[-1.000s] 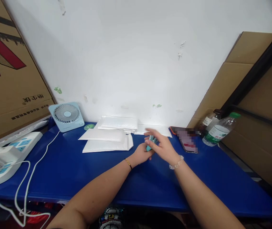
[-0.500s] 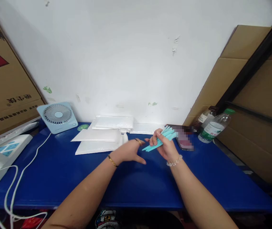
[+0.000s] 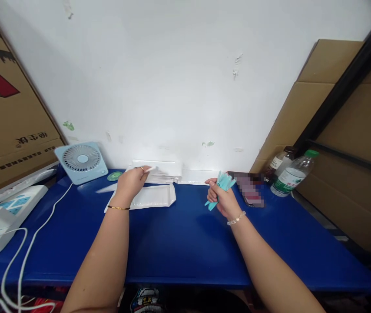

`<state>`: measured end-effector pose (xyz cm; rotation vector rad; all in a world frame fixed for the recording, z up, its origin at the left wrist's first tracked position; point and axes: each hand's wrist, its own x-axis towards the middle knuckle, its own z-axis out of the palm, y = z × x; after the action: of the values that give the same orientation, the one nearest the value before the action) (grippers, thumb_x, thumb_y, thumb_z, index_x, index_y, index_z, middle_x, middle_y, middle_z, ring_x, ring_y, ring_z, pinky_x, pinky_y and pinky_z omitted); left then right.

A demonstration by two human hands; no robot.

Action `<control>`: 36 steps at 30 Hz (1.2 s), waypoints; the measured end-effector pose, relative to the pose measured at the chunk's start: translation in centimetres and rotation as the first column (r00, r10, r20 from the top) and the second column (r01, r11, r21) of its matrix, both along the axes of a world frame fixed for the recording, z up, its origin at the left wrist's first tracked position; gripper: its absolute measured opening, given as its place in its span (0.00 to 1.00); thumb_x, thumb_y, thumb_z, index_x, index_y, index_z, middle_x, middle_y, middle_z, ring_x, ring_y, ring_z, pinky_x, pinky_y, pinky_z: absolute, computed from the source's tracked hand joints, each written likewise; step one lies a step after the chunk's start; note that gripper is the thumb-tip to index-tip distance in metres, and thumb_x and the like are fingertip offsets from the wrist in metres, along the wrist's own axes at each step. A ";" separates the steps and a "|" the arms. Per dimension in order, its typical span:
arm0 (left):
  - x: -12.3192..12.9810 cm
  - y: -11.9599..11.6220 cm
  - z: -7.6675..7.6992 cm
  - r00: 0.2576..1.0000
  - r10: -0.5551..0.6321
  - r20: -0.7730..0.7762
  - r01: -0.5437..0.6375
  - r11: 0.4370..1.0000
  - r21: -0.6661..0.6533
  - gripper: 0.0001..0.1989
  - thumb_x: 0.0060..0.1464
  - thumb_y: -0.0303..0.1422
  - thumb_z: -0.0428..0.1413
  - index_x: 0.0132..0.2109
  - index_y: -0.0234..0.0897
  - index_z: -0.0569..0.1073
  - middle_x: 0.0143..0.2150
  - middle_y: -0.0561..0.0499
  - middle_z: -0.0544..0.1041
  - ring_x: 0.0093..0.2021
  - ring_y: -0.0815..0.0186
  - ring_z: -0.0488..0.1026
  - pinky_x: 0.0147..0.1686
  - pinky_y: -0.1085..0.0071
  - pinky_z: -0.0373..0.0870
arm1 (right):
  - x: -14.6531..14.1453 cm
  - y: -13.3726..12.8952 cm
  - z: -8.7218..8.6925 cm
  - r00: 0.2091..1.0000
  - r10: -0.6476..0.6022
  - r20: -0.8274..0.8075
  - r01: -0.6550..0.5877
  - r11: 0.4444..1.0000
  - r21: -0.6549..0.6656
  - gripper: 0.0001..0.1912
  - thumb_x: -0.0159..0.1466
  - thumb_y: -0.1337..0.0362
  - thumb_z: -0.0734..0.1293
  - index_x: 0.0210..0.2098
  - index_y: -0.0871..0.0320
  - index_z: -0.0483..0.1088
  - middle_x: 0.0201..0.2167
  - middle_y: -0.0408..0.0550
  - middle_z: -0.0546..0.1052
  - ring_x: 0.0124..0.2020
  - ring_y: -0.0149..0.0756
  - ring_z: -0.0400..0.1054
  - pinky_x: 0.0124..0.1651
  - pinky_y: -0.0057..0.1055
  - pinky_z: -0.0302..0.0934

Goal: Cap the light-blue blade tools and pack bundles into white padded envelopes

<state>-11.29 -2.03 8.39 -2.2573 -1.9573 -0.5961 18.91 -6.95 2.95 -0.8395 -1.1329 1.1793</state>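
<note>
Head view, turquoise sticks (image 3: 225, 181) gripped in right hand (image 3: 226, 201), left hand (image 3: 131, 184) apart, apparently pinching blurred white envelope (image 3: 107, 188)

Blue fan (image 3: 81, 161) near power strip (image 3: 15, 210); green-capped bottle (image 3: 289, 179) near phone (image 3: 251, 190).

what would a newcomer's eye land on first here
Probably the bundle of turquoise sticks in the right hand, bright against the blue tabletop right of centre. Next, perhaps, the left hand left of centre, holding a blurred white packet above others. The light-blue fan also stands out at the back left.
</note>
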 end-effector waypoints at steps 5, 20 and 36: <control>3.6 -3.0 3.5 0.889 -0.257 0.378 0.220 0.966 0.138 0.23 0.60 0.45 0.43 0.58 0.39 0.63 0.46 0.49 0.76 0.43 0.61 0.73 0.42 0.68 0.68 | 1.0 -0.9 1.8 0.979 0.061 -0.192 -0.073 0.996 -0.058 0.12 0.58 0.53 0.66 0.26 0.55 0.67 0.14 0.39 0.62 0.18 0.31 0.58 0.27 0.34 0.60; 13.4 -7.0 -5.0 0.897 -0.441 -0.015 0.388 0.805 -0.449 0.64 0.27 0.60 0.60 0.68 0.36 0.44 0.58 0.29 0.62 0.59 0.37 0.55 0.51 0.43 0.55 | 5.2 1.5 0.6 0.890 -0.309 -0.336 0.224 0.937 -0.269 0.12 0.54 0.58 0.68 0.21 0.58 0.65 0.13 0.37 0.66 0.08 0.22 0.49 0.08 0.23 0.42; 12.7 -5.1 -4.7 0.681 -0.553 0.480 0.664 0.743 -0.086 0.47 0.39 0.28 0.57 0.66 0.38 0.46 0.55 0.41 0.62 0.51 0.55 0.65 0.48 0.61 0.65 | 2.6 2.0 -1.1 0.938 -0.239 -0.252 0.152 0.934 -0.324 0.14 0.53 0.56 0.69 0.19 0.59 0.67 0.12 0.37 0.63 0.12 0.23 0.52 0.13 0.23 0.47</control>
<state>1.38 -7.13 3.68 -3.2199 -1.4003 -1.0308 21.46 -4.98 1.87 -0.9518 -0.6226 1.2730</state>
